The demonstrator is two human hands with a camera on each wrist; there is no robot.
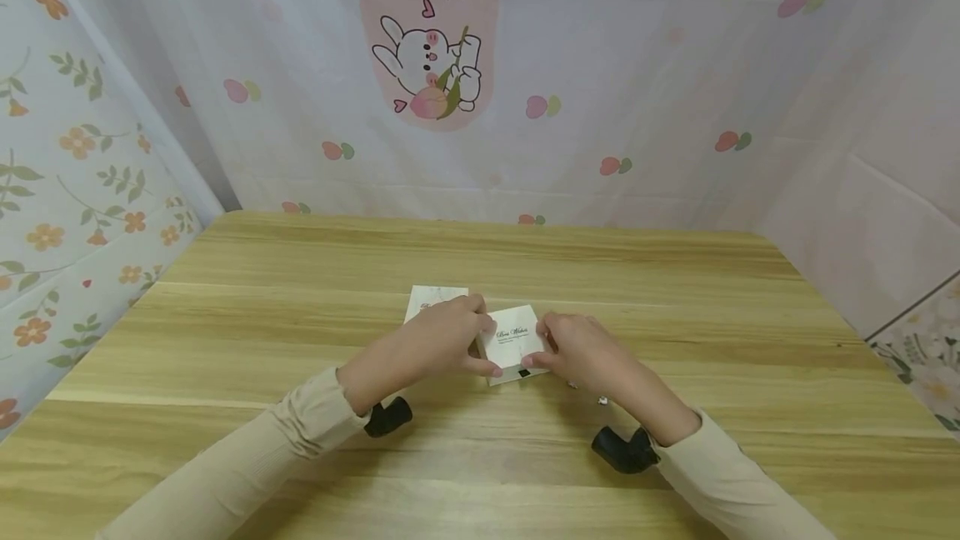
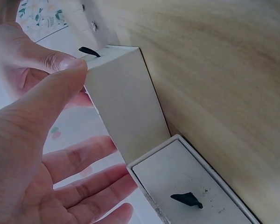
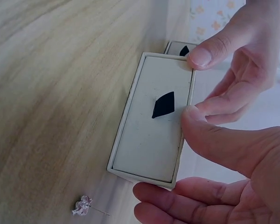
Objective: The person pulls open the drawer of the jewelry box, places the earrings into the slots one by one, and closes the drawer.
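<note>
A small white jewellery box (image 1: pixel 516 347) with "Best Wishes" printed on its lid lies on the table between both hands. My left hand (image 1: pixel 444 340) grips its left side, thumb at the near edge and fingers toward the far corner. From the right, my right hand (image 1: pixel 588 350) holds the same box, its thumb by the near top edge. In the right wrist view a black ribbon tab (image 3: pixel 164 105) sticks out of the box's drawer front, which sits flush in the sleeve. A second white box (image 1: pixel 429 298) stands behind the left hand, partly hidden by it.
A stud earring (image 3: pixel 82 205) with a sparkling flower-like head lies on the wooden table (image 1: pixel 300 273), right of the held box. Another small shiny piece (image 1: pixel 572 385) lies near the right hand. Printed curtains (image 1: pixel 600 65) hang along the back and sides.
</note>
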